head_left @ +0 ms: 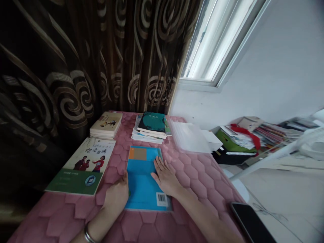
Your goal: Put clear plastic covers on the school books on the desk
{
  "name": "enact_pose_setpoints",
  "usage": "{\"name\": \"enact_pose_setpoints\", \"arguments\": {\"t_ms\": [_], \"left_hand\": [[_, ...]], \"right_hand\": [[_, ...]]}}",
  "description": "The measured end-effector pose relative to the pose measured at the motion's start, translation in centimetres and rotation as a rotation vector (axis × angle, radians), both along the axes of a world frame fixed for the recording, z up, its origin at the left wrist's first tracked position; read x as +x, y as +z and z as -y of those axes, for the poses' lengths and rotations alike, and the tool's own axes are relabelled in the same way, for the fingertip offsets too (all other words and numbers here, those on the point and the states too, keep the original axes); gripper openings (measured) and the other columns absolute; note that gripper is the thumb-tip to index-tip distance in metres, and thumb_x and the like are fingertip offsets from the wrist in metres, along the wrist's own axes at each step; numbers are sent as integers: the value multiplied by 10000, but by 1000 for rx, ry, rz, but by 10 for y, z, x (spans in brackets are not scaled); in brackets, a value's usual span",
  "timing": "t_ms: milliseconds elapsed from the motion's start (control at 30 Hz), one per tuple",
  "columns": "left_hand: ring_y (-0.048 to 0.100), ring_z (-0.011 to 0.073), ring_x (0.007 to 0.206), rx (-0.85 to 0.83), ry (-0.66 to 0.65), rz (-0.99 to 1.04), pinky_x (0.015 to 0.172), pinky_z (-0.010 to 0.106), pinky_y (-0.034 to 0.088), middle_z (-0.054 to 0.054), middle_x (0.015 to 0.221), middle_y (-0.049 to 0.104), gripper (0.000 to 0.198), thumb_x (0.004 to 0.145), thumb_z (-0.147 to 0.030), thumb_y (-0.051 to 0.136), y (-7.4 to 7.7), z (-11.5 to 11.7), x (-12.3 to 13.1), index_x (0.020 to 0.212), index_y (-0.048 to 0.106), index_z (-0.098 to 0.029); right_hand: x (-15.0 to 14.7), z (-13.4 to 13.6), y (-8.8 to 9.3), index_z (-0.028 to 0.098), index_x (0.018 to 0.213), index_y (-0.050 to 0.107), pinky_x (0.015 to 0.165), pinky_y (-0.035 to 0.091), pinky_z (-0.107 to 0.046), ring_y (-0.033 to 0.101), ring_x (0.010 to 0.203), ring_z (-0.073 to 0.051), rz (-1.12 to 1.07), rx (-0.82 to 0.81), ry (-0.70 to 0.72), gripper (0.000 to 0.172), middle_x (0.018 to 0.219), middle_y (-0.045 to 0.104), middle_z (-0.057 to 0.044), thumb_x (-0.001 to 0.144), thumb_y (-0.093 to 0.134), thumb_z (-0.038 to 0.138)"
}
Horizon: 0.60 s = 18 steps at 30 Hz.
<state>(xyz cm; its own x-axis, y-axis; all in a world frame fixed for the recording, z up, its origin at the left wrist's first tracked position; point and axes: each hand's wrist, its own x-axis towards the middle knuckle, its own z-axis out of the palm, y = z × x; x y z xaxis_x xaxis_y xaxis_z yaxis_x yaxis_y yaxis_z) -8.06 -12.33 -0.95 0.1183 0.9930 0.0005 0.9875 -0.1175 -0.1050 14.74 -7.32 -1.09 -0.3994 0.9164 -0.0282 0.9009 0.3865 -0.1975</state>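
Note:
A blue book (pixel 141 182) lies back cover up on the pink quilted tablecloth, with an orange patch near its top and a barcode label near the bottom. A see-through edge, like a clear plastic cover, shows at its lower right corner. My right hand (pixel 165 177) rests flat on the book's right side, fingers spread. At the book's left edge, my left hand (pixel 117 192) is closed, thumb along the edge and fingers curled; its fingertips are hidden. To the left lies a white and green book (pixel 83 165) with people on its cover.
Behind stand a stack of beige books (pixel 106 125) and a pile topped by a dark green book (pixel 152 122). Clear plastic sheets (pixel 188 136) lie at the back right, beside a white box (pixel 212 140). A phone (pixel 250 222) sits at the right edge. A curtain (pixel 126 57) hangs behind.

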Motion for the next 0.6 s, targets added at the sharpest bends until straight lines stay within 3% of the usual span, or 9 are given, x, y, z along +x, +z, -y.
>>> {"name": "enact_pose_setpoints", "arguments": {"t_ms": [100,233,333,500,600], "left_hand": [[708,226,660,-7,-2,4,535,262,540,146,756,705,574,813,26,396,-1,-1,0,1357,527,-104],[712,223,670,13,2,-1,534,251,536,147,774,710,567,816,9,412,-5,-1,0,1359,525,-111],[707,215,649,33,7,-1,527,239,532,139,751,706,565,814,-2,422,-7,-2,0,1356,529,-117],[701,218,644,21,4,3,521,248,530,148,759,703,579,793,17,414,-7,-1,0,1346,539,-102],[695,210,627,40,2,11,518,241,524,149,751,699,570,795,7,427,-8,-1,0,1342,544,-102]], "right_hand": [[-8,3,2,1,1484,227,1202,78,-497,45,1459,-272,9,5,-25,801,1559,101,-174,962,127,600],[-37,7,-4,24,1492,236,1198,135,-479,50,1461,-268,-60,16,111,792,1561,95,-167,960,157,605],[-48,-11,-7,28,1499,216,1199,142,-447,47,1465,-252,-80,11,158,791,1570,65,-156,961,143,603],[-27,-64,-2,-39,1484,202,1192,103,-483,54,1464,-285,-13,-27,-129,830,1566,98,-194,958,79,590],[-13,-79,1,-53,1483,182,1192,106,-452,61,1464,-285,-2,-31,-212,837,1572,93,-193,956,68,586]]}}
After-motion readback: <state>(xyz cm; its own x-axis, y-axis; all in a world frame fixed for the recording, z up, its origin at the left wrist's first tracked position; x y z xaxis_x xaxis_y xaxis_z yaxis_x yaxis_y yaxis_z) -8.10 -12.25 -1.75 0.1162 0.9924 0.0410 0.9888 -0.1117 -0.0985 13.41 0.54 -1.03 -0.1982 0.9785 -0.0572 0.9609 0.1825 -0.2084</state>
